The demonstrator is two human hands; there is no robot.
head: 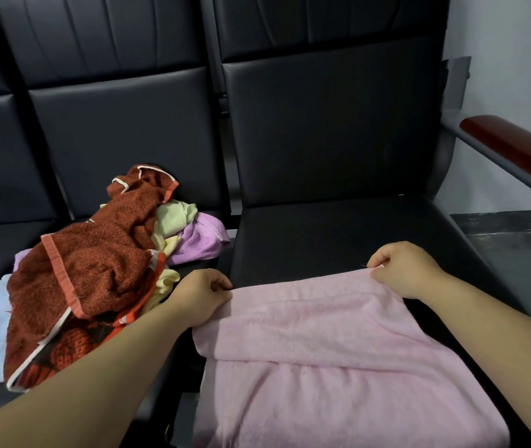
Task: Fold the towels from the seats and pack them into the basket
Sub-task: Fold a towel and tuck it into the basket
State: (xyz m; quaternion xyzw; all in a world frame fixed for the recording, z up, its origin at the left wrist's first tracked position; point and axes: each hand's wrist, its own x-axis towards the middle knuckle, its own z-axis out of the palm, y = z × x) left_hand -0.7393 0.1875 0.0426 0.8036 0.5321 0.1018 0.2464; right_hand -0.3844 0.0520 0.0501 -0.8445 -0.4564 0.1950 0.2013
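Hands: left hand (204, 297) pinched the far left corner of the towel (322, 350) between thumb and curled fingers; right hand (401, 270) pinched the far right corner the same way.
Towel: pink, spread over the front half of the seat (338, 234), reaching its front edge; a doubled layer's edge ran across it midway.
Step, as judged: squaring a fold by the far edge.
Doing it well: hold both corners level, keep the edge between them taut, line it up with the seat's front edge, meet corners before letting go, then smooth outward from the crease.
Risk: plush cloth could slip on the slick seat and skew.
Pile (96, 270): unfolded towels heaped by the front edge of the next seat (122, 130), beside the left forearm.
Basket: not in view.
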